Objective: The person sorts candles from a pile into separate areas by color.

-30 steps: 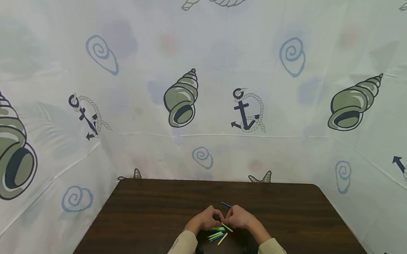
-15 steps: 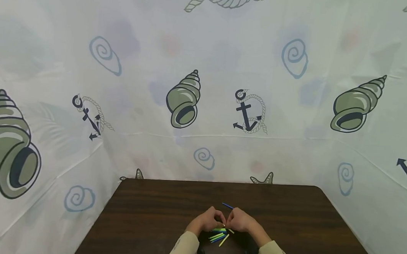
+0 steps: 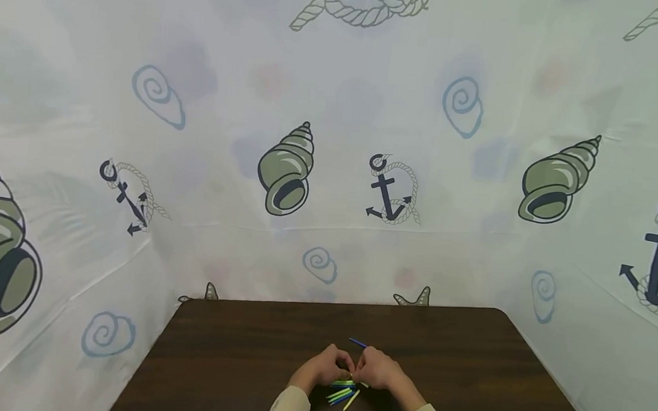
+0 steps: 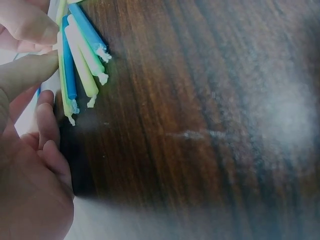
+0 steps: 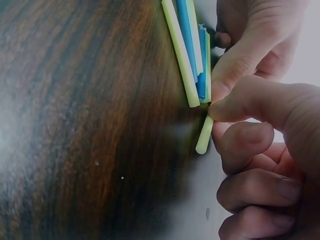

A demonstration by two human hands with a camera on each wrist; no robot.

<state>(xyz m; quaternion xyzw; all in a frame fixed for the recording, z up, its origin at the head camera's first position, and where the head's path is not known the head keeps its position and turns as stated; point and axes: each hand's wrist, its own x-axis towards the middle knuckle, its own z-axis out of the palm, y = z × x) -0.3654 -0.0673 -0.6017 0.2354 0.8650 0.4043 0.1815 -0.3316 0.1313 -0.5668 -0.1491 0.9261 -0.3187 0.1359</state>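
My right hand (image 3: 379, 368) pinches a yellow-green birthday candle (image 5: 204, 137) between thumb and finger; its blunt end pokes out below the thumb. Those other fingers are curled in. Close against it, my left hand (image 3: 323, 366) pinches the same candle's other end, which the fingertips mostly hide. Under the hands lies a small pile of blue candles (image 4: 69, 65) and yellow-green candles (image 4: 82, 67), white wicks showing in the left wrist view. One loose yellow candle (image 3: 351, 400) lies at the pile's near side.
Past my right hand, a separate blue candle (image 3: 358, 342) lies partly covered on the dark wooden table (image 3: 232, 349). A white curtain (image 3: 341, 187) printed with shells and anchors surrounds the table's back and sides.
Both hands stay together above the pile. Less of the yellow-green candle shows beneath the right hand in the head view than a second ago. The head view has shifted slightly.
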